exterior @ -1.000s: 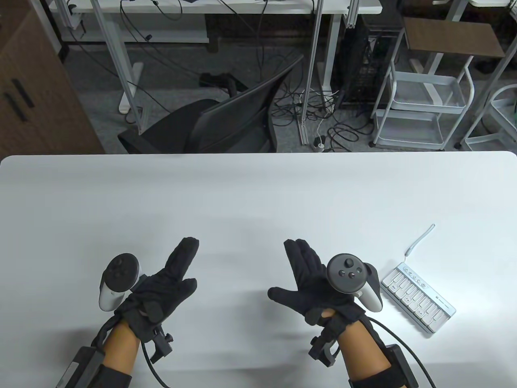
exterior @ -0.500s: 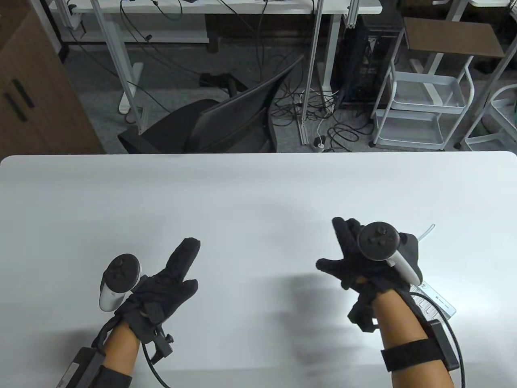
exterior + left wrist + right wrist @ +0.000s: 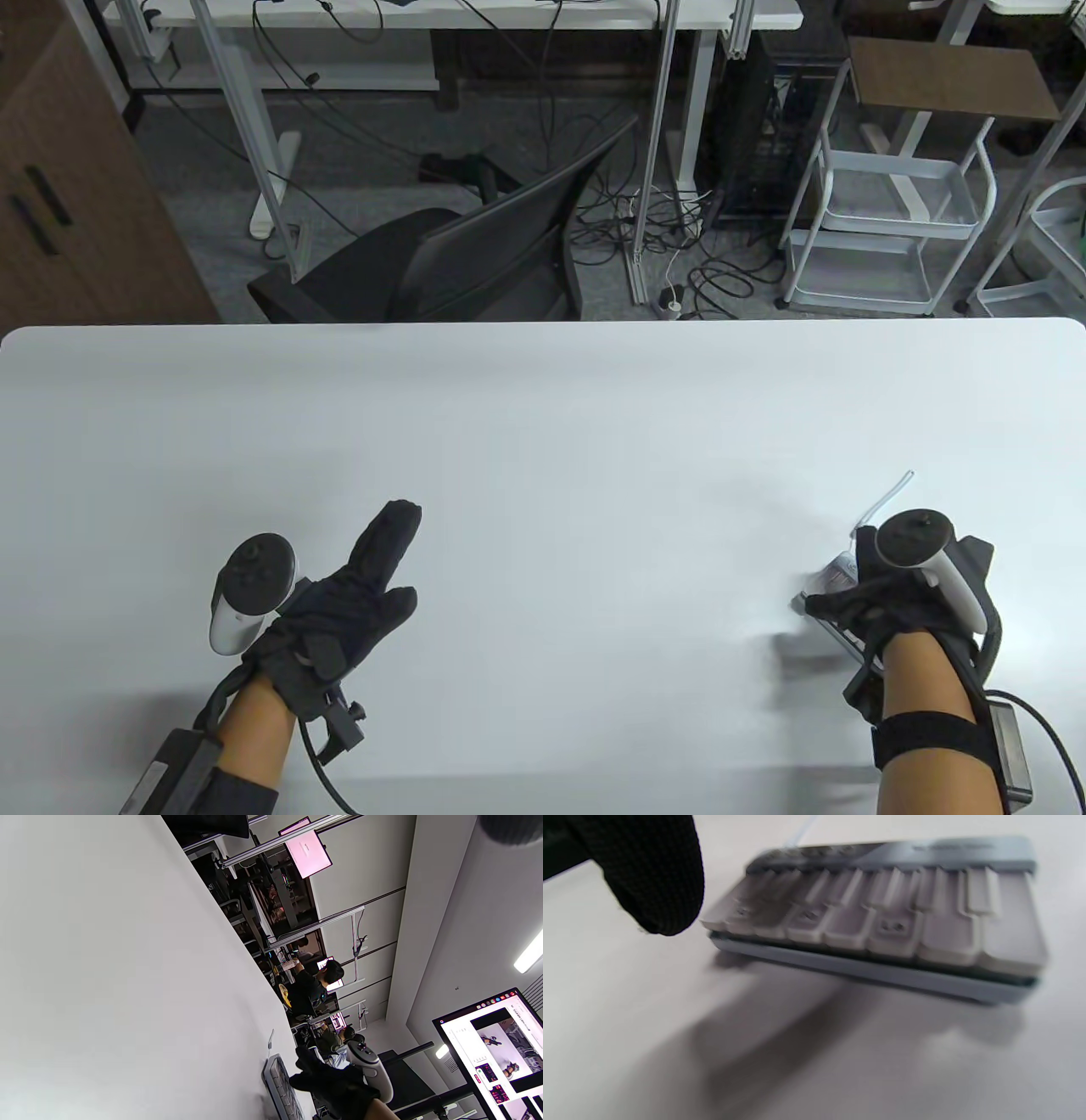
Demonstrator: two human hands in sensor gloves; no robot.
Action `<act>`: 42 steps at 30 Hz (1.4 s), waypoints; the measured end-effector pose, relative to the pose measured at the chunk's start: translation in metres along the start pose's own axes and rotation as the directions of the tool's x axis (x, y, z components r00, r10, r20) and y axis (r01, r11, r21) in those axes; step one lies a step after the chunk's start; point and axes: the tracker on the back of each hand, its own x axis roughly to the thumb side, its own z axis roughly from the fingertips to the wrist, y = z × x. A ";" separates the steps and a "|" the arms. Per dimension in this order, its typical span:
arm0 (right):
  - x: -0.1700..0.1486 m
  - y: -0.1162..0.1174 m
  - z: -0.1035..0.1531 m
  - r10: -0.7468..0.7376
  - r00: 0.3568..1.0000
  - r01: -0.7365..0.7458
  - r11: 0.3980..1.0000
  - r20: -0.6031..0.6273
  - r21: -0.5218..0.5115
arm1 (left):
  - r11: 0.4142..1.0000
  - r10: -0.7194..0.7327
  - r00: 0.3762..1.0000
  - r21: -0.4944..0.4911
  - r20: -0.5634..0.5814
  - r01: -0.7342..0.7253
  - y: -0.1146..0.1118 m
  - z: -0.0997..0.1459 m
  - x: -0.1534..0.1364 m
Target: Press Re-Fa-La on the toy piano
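Neither of our hands grips anything: our right hand [image 3: 882, 598], in its black sensor glove, hangs over the small grey-blue toy piano with pale keys [image 3: 830, 576], and we cannot tell whether any finger touches a key. From the right wrist view, one gloved fingertip [image 3: 655, 878] sits just beside the piano's left end, above the tabletop; the picture is blurred, so contact is unclear. The piano [image 3: 882, 916] lies flat near the right front part of the white table [image 3: 543, 424], mostly hidden under our hand in the table view, with its thin white cord [image 3: 887, 497] trailing away toward the far side. A grey-and-white tracker [image 3: 929, 552] rides on the back of our right hand. Well apart, on the table's left front, our left hand [image 3: 348, 594] rests with fingers stretched forward and thumb out, holding nothing, its own tracker [image 3: 246, 590] beside it
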 end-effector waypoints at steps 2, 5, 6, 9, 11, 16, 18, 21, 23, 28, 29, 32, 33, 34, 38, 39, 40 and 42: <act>-0.010 0.007 -0.005 -0.012 0.999 0.013 1.000 -0.040 0.019 | 1.000 0.000 1.000 0.000 0.000 0.000 0.000 0.000 0.000; -0.019 0.012 -0.009 0.039 0.996 -0.039 0.999 -0.077 0.002 | 1.000 -0.001 1.000 0.000 -0.002 0.001 0.000 0.000 0.000; -0.020 0.014 -0.009 0.039 0.996 -0.038 0.999 -0.086 0.012 | 1.000 -0.002 1.000 0.000 -0.002 0.002 0.000 0.000 0.000; -0.023 0.018 -0.012 0.032 0.996 -0.033 0.999 -0.086 -0.008 | 1.000 -0.002 1.000 -0.001 -0.003 0.002 0.000 0.000 0.000; -0.021 0.018 -0.012 0.035 0.996 -0.037 0.999 -0.080 -0.024 | 1.000 -0.002 1.000 0.000 -0.005 0.002 0.000 0.000 0.000; -0.015 0.012 -0.011 0.004 0.999 -0.005 1.000 -0.052 -0.025 | 1.000 -0.002 1.000 0.003 -0.005 0.002 0.000 0.000 0.000; -0.005 0.008 -0.008 0.001 1.000 -0.001 0.999 -0.015 -0.054 | 1.000 -0.001 1.000 0.003 -0.005 0.001 0.000 0.000 0.000; 0.019 0.002 -0.003 0.005 0.999 -0.002 0.998 0.046 -0.066 | 1.000 -0.003 1.000 0.002 -0.004 0.003 0.000 0.000 0.000; 0.037 -0.001 0.001 0.006 0.996 0.001 0.997 0.091 -0.075 | 1.000 -0.003 1.000 0.000 -0.003 0.003 -0.001 0.000 0.000; 0.088 0.001 0.011 0.037 0.981 -0.023 0.997 0.193 -0.075 | 1.000 -0.003 1.000 0.001 -0.002 0.003 -0.001 0.000 0.000; 0.096 0.002 0.013 0.044 0.977 -0.029 0.997 0.210 -0.073 | 1.000 -0.003 1.000 0.001 -0.002 0.003 -0.001 0.000 0.000; 0.127 0.011 0.021 0.061 0.958 -0.046 0.997 0.279 -0.060 | 1.000 -0.001 1.000 0.001 0.000 0.001 -0.001 0.000 0.001; 0.137 0.015 0.024 0.067 0.951 -0.052 0.997 0.301 -0.057 | 1.000 -0.001 1.000 0.000 -0.001 0.001 -0.001 0.000 0.001; 0.144 0.018 0.026 0.072 0.946 -0.058 0.997 0.317 -0.054 | 1.000 -0.001 1.000 0.000 -0.001 0.001 -0.001 0.000 0.001; 0.176 0.033 0.036 0.089 0.916 -0.080 0.996 0.392 -0.038 | 1.000 0.001 1.000 -0.003 0.001 -0.001 -0.001 -0.001 0.001; 0.185 0.038 0.039 0.088 0.907 -0.085 0.996 0.412 -0.027 | 1.000 0.001 1.000 -0.004 0.002 -0.001 -0.001 -0.001 0.001; 0.190 0.042 0.041 0.089 0.900 -0.089 0.996 0.426 -0.020 | 1.000 0.001 1.000 -0.004 0.002 -0.001 -0.001 -0.001 0.001; 0.205 0.051 0.047 0.107 0.879 -0.111 0.994 0.464 -0.019 | 1.000 0.003 1.000 -0.004 0.004 -0.003 -0.001 -0.001 0.001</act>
